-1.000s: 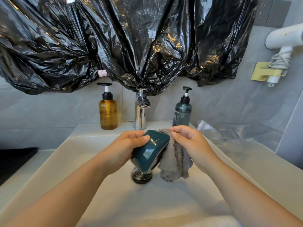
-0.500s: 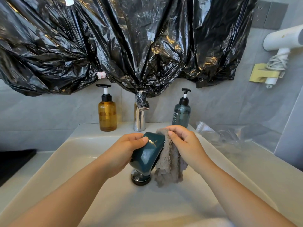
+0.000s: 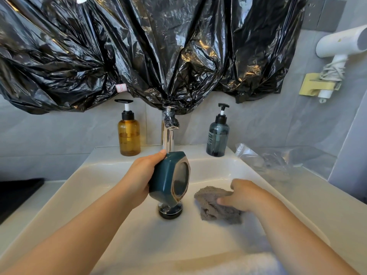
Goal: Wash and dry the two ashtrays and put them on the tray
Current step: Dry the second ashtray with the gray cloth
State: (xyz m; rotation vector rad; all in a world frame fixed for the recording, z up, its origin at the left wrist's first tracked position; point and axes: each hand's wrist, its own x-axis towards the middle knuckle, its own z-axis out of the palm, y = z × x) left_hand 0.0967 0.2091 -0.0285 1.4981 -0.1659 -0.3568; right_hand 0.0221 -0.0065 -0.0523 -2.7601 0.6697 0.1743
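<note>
One cloth [image 3: 215,208] lowered into sink [image 3: 111,175], one ashtray [image 3: 164,175]

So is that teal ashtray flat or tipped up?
Tipped on edge: the left hand holds the ashtray, its broad face turned sideways.

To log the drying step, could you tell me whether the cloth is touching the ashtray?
Apart: the head view shows bare sink between the ashtray and the cloth.
</note>
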